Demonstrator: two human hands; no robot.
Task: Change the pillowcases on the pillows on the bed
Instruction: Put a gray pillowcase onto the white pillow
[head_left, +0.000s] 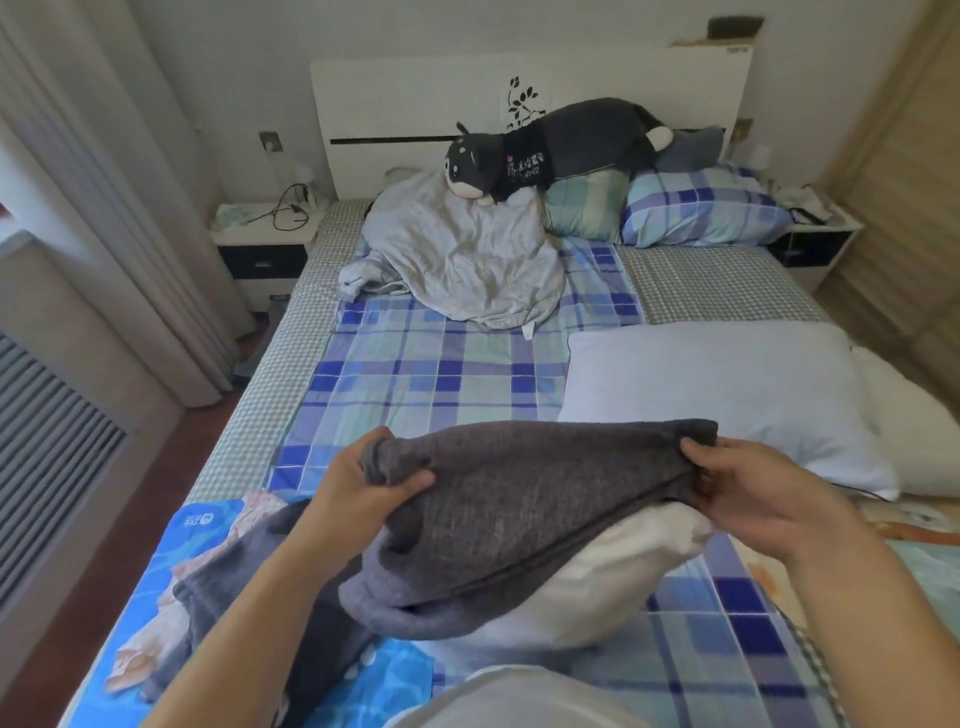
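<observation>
A dark grey pillowcase (519, 509) is stretched between both hands over a white pillow (597, 582) near the foot of the bed. My left hand (363, 488) grips its bunched left corner. At the case's right corner, my right hand (753, 493) pinches the fabric. The pillow's lower part shows bare beneath the case's open edge. A pale blue pillow (727, 400) lies flat to the right. Two checked pillows (701, 208) rest at the headboard.
A black plush dog (545, 150) lies on a crumpled grey cover (467, 249) at the head of the bed. More grey cloth (218, 597) and a blue printed sheet (208, 525) lie at the lower left. White nightstands (265, 234) flank the bed.
</observation>
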